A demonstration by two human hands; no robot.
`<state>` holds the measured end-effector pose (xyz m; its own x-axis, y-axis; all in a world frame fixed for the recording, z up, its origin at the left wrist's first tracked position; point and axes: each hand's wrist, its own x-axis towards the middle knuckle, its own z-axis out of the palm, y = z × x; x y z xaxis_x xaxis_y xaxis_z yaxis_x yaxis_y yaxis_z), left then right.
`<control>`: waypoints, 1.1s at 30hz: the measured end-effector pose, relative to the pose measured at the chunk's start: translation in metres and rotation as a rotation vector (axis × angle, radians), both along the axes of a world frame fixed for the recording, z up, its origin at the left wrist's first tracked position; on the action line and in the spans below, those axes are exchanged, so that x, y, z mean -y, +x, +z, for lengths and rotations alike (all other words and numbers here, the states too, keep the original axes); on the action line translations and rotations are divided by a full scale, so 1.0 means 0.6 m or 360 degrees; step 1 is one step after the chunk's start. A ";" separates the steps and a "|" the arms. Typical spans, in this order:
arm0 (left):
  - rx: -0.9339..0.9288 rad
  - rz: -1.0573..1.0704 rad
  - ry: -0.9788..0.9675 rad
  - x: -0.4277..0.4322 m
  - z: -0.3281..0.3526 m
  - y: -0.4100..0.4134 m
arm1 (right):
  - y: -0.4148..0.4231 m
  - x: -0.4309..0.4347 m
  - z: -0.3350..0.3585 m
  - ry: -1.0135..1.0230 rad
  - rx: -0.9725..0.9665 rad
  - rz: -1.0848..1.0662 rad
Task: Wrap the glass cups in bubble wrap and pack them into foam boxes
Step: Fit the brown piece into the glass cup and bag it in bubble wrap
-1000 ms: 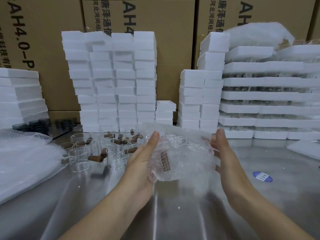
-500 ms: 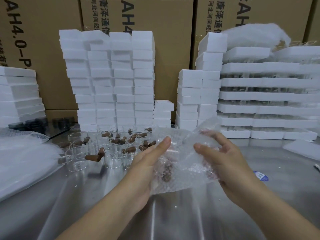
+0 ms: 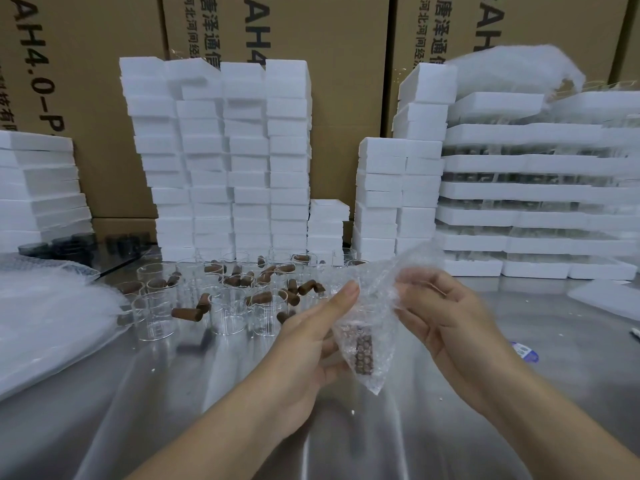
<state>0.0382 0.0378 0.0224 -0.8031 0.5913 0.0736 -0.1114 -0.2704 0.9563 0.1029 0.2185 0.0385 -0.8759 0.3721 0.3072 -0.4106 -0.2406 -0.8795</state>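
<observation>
A sheet of bubble wrap (image 3: pixel 372 327) is folded around a glass cup with a brown cork piece inside, held above the steel table. My left hand (image 3: pixel 311 341) grips the bundle from the left, thumb up against the wrap. My right hand (image 3: pixel 446 313) pinches the wrap's upper right edge. Several bare glass cups (image 3: pixel 227 313) with brown corks (image 3: pixel 187 313) stand on the table to the left of my hands. White foam boxes (image 3: pixel 221 161) are stacked in columns at the back.
A pile of bubble wrap sheets (image 3: pixel 45 327) lies at the left. More foam stacks (image 3: pixel 398 195) and foam trays of packed glass (image 3: pixel 540 216) stand at the back right. Cardboard cartons (image 3: pixel 332 64) form the back wall. A blue label (image 3: pixel 524 351) lies at right.
The flat sheet has been folded over the cup into a narrower, upright bundle. My right hand shifted from the sheet's side to pinching its top edge; my left keeps hold.
</observation>
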 end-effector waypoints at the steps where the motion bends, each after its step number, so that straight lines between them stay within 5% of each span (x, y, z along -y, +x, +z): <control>1: 0.0021 -0.0010 0.0019 -0.001 0.000 0.002 | 0.000 0.002 -0.002 0.0061 -0.0007 -0.0036; 17: 0.0209 -0.0019 0.0067 -0.011 -0.002 0.016 | 0.007 0.036 -0.011 0.1212 -0.0219 -0.1002; 26: 0.0180 -0.0024 0.0113 -0.013 -0.004 0.018 | 0.009 0.040 -0.016 0.1072 -0.0230 -0.0955; 29: 0.0177 0.0021 0.0131 -0.013 -0.005 0.016 | 0.008 0.043 -0.012 0.0879 -0.0196 -0.0685; 33: 0.0075 0.0099 0.0112 -0.011 -0.005 0.013 | 0.013 0.043 -0.009 0.1009 -0.0205 -0.0357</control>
<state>0.0462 0.0442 0.0193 -0.8417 0.5348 0.0748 -0.1365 -0.3446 0.9288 0.1107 0.1925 0.0332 -0.7404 0.2544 0.6221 -0.5011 0.4079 -0.7632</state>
